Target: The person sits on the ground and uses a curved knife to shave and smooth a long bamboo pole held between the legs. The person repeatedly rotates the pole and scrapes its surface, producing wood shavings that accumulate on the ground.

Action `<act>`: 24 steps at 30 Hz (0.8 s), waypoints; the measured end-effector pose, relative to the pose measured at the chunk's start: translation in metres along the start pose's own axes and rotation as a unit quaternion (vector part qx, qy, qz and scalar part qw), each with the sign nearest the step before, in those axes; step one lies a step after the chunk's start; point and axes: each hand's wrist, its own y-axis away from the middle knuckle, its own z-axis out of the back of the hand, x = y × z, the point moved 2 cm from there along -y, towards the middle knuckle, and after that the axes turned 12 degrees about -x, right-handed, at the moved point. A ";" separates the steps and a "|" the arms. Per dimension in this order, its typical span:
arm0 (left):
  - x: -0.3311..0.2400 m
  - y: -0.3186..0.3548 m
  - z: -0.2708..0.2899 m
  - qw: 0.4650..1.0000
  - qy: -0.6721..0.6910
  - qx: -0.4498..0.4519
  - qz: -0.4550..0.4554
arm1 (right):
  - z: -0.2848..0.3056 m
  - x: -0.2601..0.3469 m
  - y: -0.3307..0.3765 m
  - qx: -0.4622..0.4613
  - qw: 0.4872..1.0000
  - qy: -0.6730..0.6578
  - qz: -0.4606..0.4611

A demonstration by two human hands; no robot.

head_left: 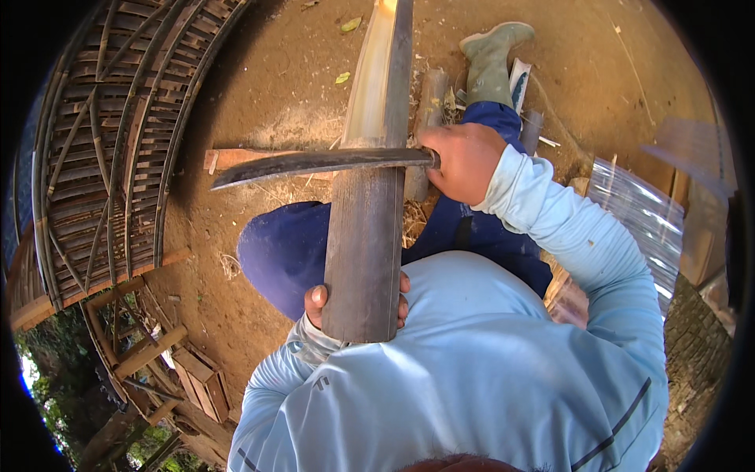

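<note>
Only the head view to go on here. The bamboo piece [363, 252] runs up the middle, butt end close to the light blue shirt [472, 354], far end out of the top of the frame. Left hand [315, 305] has it from below near the butt: thumb on one edge, fingertips curled round the other, palm hidden. Right hand [469, 164] is a closed fist around the grip of a curved machete [314, 164], fingers bunched tight, blade lying crosswise right about where dark skin meets the pale, stripped stretch.

What'd worry me: I can't tell which side of the blade is the sharp one, but a stroke toward the body that skips off that smooth skin could run down at the left thumb or the belly. The tip also sticks out well past the bamboo on the left, above the bent knee [283, 252], so a slip sideways might catch the trousers. And with the only visible hold at the butt, I'd guess the piece could roll or twist under pressure. Biting too deep could split it along the grain, too.
</note>
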 end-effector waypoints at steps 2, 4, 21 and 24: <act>-0.001 0.000 0.001 1.000 -0.003 0.003 0.000 | 0.001 0.009 0.006 0.010 1.000 -0.002 0.000; -0.001 0.000 0.001 1.000 0.005 0.012 -0.005 | -0.001 0.010 0.007 0.014 1.000 0.001 -0.003; -0.004 0.006 0.000 0.998 -0.045 -0.042 -0.027 | -0.004 0.007 0.002 -0.013 1.000 0.002 0.014; -0.004 0.005 0.005 0.997 -0.036 -0.054 -0.045 | -0.007 0.019 0.009 -0.005 1.000 -0.013 0.023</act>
